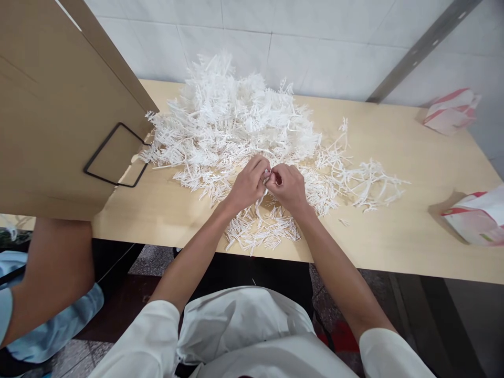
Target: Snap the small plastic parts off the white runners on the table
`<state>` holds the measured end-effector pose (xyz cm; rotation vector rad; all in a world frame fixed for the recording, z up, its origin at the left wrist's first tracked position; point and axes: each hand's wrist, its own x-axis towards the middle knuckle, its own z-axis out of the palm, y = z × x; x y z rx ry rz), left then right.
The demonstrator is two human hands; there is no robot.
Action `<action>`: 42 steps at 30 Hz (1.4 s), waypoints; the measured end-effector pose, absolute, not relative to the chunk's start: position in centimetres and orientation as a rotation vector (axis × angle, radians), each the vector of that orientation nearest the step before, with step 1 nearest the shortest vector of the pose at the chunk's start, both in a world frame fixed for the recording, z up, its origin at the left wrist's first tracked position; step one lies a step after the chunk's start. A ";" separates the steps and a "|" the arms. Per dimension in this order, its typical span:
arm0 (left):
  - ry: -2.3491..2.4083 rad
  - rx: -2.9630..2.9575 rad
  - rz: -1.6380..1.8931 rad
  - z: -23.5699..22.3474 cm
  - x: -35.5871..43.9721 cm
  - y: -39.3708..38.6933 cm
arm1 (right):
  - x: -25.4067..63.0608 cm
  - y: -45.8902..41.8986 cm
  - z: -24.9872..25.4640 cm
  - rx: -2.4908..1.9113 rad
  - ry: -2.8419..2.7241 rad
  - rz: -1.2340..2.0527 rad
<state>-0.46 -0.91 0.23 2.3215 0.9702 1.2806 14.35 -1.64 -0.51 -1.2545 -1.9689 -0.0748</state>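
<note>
My left hand (249, 184) and my right hand (289, 188) meet over the table, fingertips pinched close together on a thin white branched strip (258, 206), which hangs partly below them; its grasped part is mostly hidden by the fingers. Behind the hands rises a large heap of white feathery branched pieces (236, 121), plastic-looking. Short loose white sticks (268, 231) lie scattered under and in front of my hands. To the right is a tangle of barer white stems (366, 184).
A cardboard partition (51, 115) with a black wire frame (114, 157) stands at left; beyond it shows another person's arm (63, 268). Two red-and-white paper packets (452, 111) sit on the right of the wooden table (378, 241). A tiled wall (315, 58) closes the back.
</note>
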 end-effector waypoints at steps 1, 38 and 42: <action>0.988 2.348 1.276 0.2 -0.5 -1.0 | 14.2 -1.7 -0.5 -1.268 -1.967 -0.108; 0.899 2.145 1.163 0.2 -1.0 -0.3 | 15.2 -2.2 1.4 -1.078 -2.048 0.715; 0.863 2.120 1.130 0.7 -1.1 -0.3 | 15.7 -2.2 1.5 -1.040 -1.991 0.923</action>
